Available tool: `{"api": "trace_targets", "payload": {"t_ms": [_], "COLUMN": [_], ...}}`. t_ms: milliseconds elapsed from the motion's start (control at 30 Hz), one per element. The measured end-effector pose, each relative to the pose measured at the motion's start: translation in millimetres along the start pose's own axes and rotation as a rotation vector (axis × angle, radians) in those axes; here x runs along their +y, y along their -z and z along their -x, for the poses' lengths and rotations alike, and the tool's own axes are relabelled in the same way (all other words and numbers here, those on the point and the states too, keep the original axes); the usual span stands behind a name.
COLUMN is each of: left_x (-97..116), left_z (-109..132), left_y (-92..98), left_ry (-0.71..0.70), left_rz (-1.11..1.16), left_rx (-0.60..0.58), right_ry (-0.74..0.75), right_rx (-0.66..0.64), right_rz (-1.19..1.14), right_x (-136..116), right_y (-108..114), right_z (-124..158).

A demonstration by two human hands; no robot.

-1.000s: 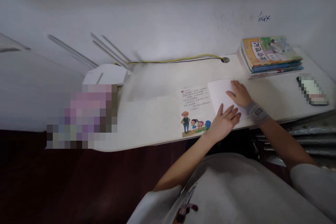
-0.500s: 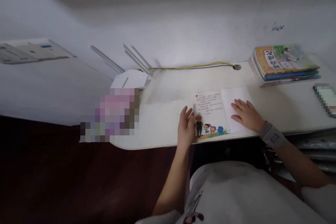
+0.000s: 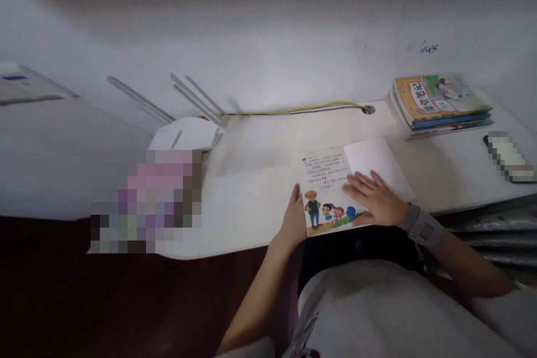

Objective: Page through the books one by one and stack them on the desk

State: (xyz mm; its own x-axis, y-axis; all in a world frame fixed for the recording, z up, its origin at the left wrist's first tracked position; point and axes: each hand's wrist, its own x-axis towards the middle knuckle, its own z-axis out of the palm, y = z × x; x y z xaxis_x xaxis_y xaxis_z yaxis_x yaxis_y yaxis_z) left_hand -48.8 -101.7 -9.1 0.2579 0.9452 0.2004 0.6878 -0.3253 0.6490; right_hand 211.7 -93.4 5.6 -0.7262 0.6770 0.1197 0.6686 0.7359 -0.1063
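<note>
An open picture book (image 3: 325, 182) lies at the desk's front edge, its left page showing printed text and cartoon figures, its right page plain white. My left hand (image 3: 292, 221) holds the book's left edge; the page covers most of its fingers, and one digit shows beside the edge. My right hand (image 3: 375, 198) rests across the lower part of the book near the fold, palm down with fingers spread. It covers part of both pages. A grey band (image 3: 422, 226) circles the right wrist.
A stack of books (image 3: 444, 100) stands at the back right of the white desk (image 3: 251, 196), with a phone (image 3: 509, 156) nearer the front. On the left are a white router (image 3: 184, 133) and a blurred pink item (image 3: 161, 190). A yellow cable (image 3: 285, 111) runs along the wall.
My right hand has slid left from the white page toward the fold. My left hand's fingers have gone under the book's left edge. The view has shifted right.
</note>
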Motion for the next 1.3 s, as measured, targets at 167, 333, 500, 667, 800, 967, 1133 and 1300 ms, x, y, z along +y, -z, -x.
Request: {"api": "trace_targets", "payload": {"t_ms": [167,333,500,667,800,967,1133,1300], "left_x": [-14,-22,-19,-20,-24,-16,-4,-5], "left_z": [7,7,5,2,1,0,-2,-4], "left_y": [2.2,1.1,1.3,-0.2,-1.7,-0.3,2.1,2.2], "left_ry": [-0.193,-0.215,-0.195,-0.226,-0.243,-0.218,-0.155,-0.116], "left_rz": [-0.397,-0.479,-0.457,-0.422,-0.422,-0.463,-0.494,-0.479], "left_rx": [-0.224,-0.206,-0.208,-0.213,-0.217,-0.215,-0.253,-0.232], "right_ry": [-0.039,-0.115,-0.193,0.031,0.027,-0.153,-0.271,-0.364], "right_rx": [-0.021,-0.019,-0.020,0.048,0.144,0.169,0.165,0.123], "right_rz": [0.058,0.104,0.112,0.121,0.146,0.139,0.162,0.120], "right_x": [-11,-12,-20,-50,-69,-75,-84,-77], "right_y": [-2,1,8,7,-6,-20,-23,-16], "right_z": [-2,5,4,-29,-43,-32,-25,-35]}}
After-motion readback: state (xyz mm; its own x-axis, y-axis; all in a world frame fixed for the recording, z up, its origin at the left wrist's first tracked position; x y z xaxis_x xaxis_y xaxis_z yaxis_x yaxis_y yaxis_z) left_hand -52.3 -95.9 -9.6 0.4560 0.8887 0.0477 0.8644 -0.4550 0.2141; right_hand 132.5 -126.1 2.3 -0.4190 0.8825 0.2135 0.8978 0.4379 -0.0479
